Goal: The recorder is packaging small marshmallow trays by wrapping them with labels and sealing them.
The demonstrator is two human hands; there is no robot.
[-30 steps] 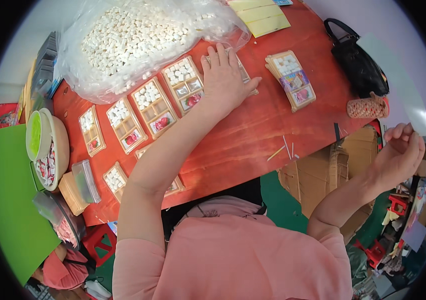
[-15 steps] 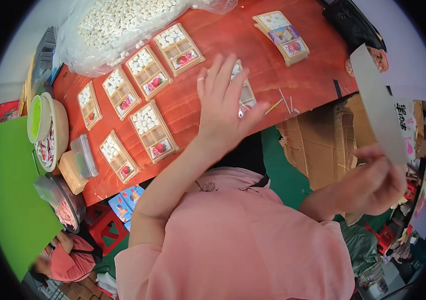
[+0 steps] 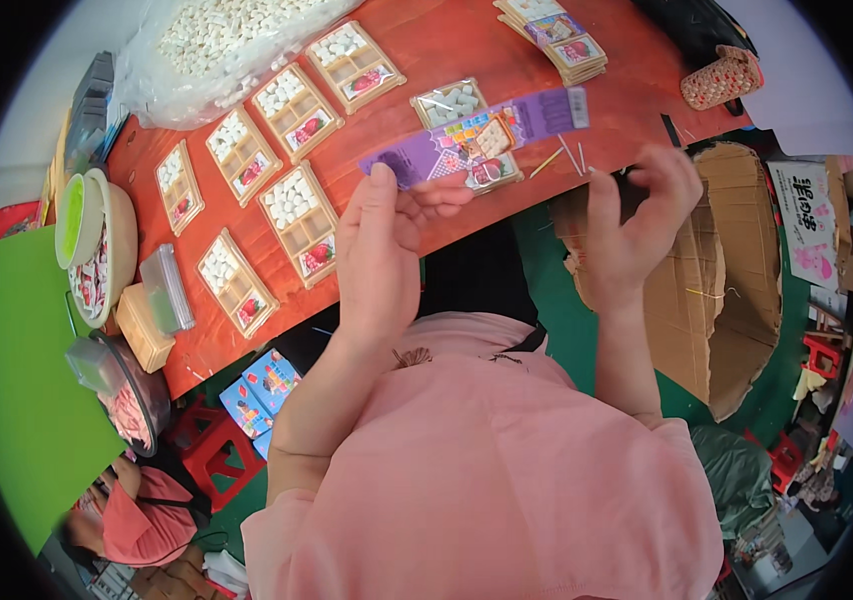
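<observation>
"Where's the purple strip?"
"My purple strip (image 3: 552,110) lies across the middle of a tray (image 3: 492,172) near the front edge of the red table (image 3: 637,70). Both its ends stick out past the tray."
"Your left hand?"
"My left hand (image 3: 382,250) is at the strip's left end, fingers loosely curled, thumb raised. The thumb tip overlaps the strip; I can't tell whether I'm pinching it."
"And the right?"
"My right hand (image 3: 642,215) hangs well apart from the strip, thumb and forefinger spread with nothing between them, near some white sticks (image 3: 572,155)."
"What's to your left?"
"Six filled trays (image 3: 287,115), below a bag of white pieces (image 3: 237,35)."
</observation>
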